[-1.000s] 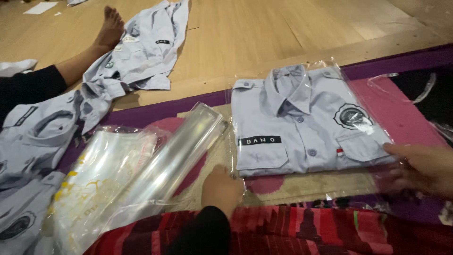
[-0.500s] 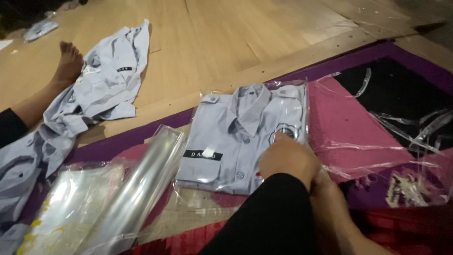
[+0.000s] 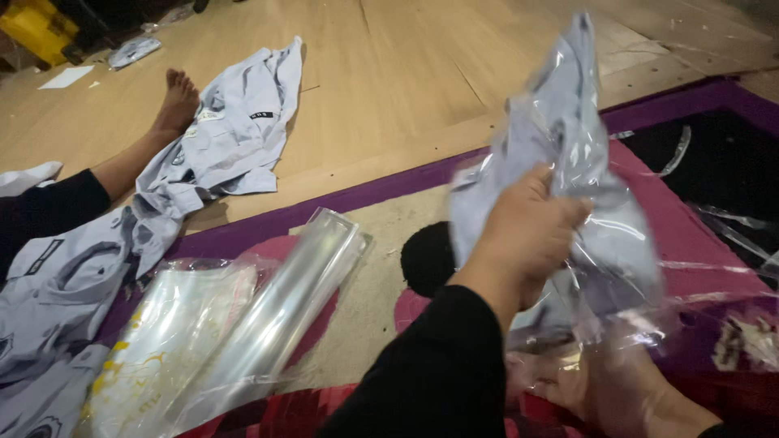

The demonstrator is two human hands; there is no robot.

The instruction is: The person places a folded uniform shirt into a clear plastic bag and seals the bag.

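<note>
The left hand is clamped on a folded pale grey shirt in a clear plastic bag, lifted above the purple-edged mat. The right hand, low and near, touches loose film; its grip cannot be told. Support the packet underneath so the fold holds.

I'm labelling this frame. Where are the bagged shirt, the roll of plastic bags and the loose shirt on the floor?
bagged shirt [image 3: 568,130], head view, upper grey fabric.
roll of plastic bags [image 3: 284,312], head view, middle.
loose shirt [image 3: 235,146], head view, chest area.
</note>
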